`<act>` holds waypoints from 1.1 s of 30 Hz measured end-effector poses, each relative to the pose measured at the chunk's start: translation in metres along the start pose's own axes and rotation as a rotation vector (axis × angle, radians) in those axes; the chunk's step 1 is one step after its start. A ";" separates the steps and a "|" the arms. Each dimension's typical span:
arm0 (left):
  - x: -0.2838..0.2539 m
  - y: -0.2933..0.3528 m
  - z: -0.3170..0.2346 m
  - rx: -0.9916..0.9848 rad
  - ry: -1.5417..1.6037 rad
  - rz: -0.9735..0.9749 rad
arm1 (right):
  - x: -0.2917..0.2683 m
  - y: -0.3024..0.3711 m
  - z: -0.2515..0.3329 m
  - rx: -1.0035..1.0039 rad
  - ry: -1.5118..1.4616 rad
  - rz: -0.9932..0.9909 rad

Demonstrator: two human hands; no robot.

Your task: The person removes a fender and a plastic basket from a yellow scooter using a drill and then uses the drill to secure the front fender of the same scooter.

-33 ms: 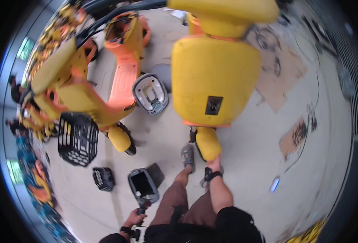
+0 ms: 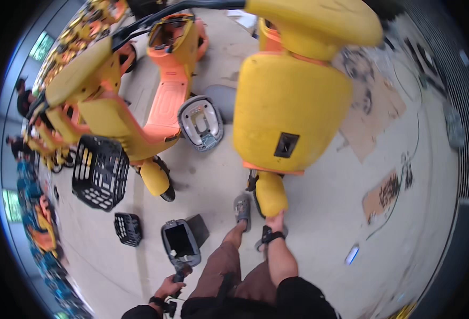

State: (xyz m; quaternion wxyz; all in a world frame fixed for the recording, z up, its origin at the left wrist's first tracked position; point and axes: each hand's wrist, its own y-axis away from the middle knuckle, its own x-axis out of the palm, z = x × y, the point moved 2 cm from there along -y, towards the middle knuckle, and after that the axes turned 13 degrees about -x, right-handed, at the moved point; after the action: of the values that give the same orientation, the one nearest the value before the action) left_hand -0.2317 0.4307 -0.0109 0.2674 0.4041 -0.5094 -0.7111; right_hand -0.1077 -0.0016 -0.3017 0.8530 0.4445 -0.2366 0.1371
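At the lower left my left hand (image 2: 168, 287) is closed around the grip of a dark, pistol-shaped power driver (image 2: 181, 272). The driver is beside the grey-rimmed scooter seat box (image 2: 194, 242) on the floor. My right arm reaches forward, and my right hand (image 2: 274, 220) holds the lower end of the yellow front fender (image 2: 271, 194), its fingertips partly hidden. That fender belongs to the yellow scooter (image 2: 293, 109) standing upright before me, whose large front panel has a dark rectangular recess (image 2: 286, 145).
Another yellow-orange scooter (image 2: 107, 114) with a black basket (image 2: 100, 173) stands at left. A smaller black basket (image 2: 128, 228) and an upturned grey seat (image 2: 200, 123) lie on the floor. At right are cardboard (image 2: 381, 196) with small parts, a cable (image 2: 418, 127) and a phone-like device (image 2: 352, 254).
The view has shifted slightly, so the scooters appear a little further right and the floor items further left. Both hands keep the same holds.
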 end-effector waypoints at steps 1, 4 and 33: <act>0.004 -0.007 0.016 -0.032 0.021 0.000 | 0.018 0.018 -0.012 -0.009 -0.001 -0.060; 0.046 -0.020 0.049 -0.010 0.241 0.034 | 0.018 0.010 -0.003 0.037 0.014 -0.164; 0.099 -0.064 0.027 -0.063 0.708 0.275 | -0.022 -0.086 0.115 0.308 -0.008 0.243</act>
State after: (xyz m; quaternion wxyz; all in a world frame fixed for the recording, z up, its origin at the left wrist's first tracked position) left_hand -0.3051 0.3880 -0.0965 0.5321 0.5442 -0.4130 -0.5001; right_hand -0.1207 -0.1451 -0.3161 0.7512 0.5383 -0.2683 0.2719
